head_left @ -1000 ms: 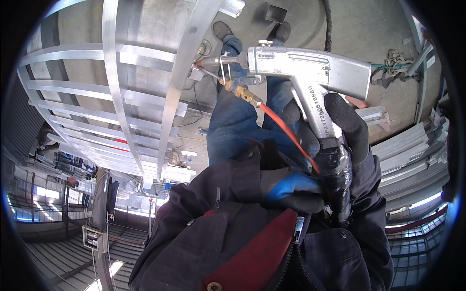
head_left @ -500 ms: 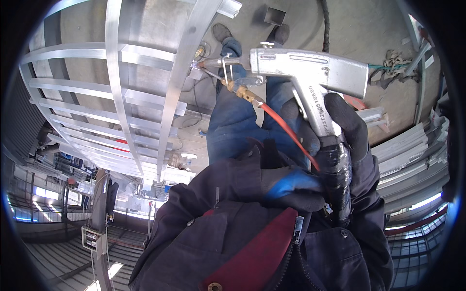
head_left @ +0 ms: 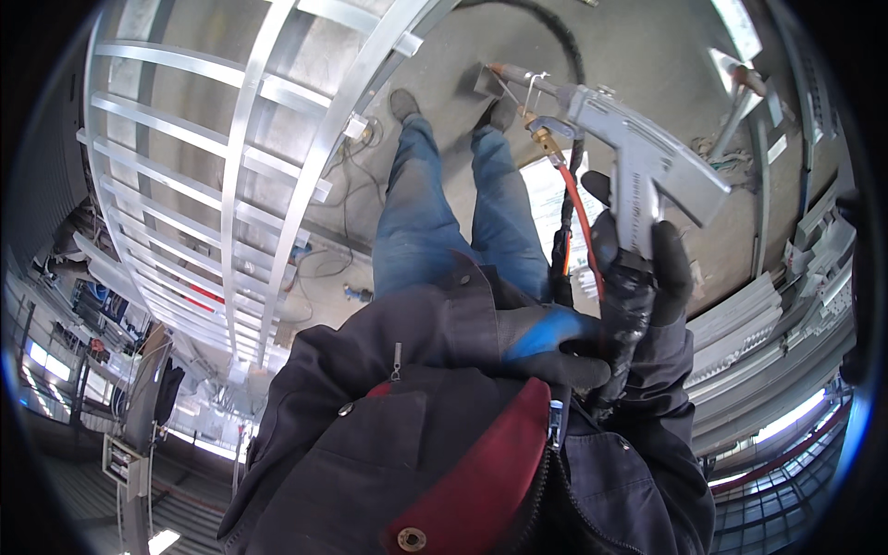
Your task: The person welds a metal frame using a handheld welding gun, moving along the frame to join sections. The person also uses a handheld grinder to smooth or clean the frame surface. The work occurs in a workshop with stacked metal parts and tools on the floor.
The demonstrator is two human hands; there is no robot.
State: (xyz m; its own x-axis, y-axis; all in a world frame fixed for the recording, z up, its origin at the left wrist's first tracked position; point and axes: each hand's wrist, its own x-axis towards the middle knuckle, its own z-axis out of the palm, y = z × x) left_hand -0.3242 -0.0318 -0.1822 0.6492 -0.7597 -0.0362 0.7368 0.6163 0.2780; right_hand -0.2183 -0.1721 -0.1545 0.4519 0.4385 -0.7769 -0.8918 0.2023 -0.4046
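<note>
A silver handheld welding gun (head_left: pixel 629 139) points up and to the left, its copper-coloured nozzle tip away from the metal frame. Around its grip is wrapped my right hand (head_left: pixel 668 268), in a dark glove. Black tape covers the lower handle and cable (head_left: pixel 629 310). My left hand (head_left: pixel 560 356), gloved in dark grey with a blue patch, is closed at that taped cable, close to my jacket; some of its fingers are hidden. A red hose (head_left: pixel 583 217) runs from a brass fitting (head_left: pixel 544 139) beside the nozzle down to my hands.
A large welded frame of silvery metal bars (head_left: pixel 245 139) stands at the left. Thin cables (head_left: pixel 347 194) lie on the concrete floor, and a thick black hose (head_left: pixel 564 37) curves at the top. Stacked metal profiles (head_left: pixel 740 324) lie at the right. A hammer-like tool (head_left: pixel 735 111) is at the upper right.
The welding gun has swung up and right, its tip leaving the frame's bar. My right hand moved with it. The frame now sits farther left, and a white sheet shows beside my leg.
</note>
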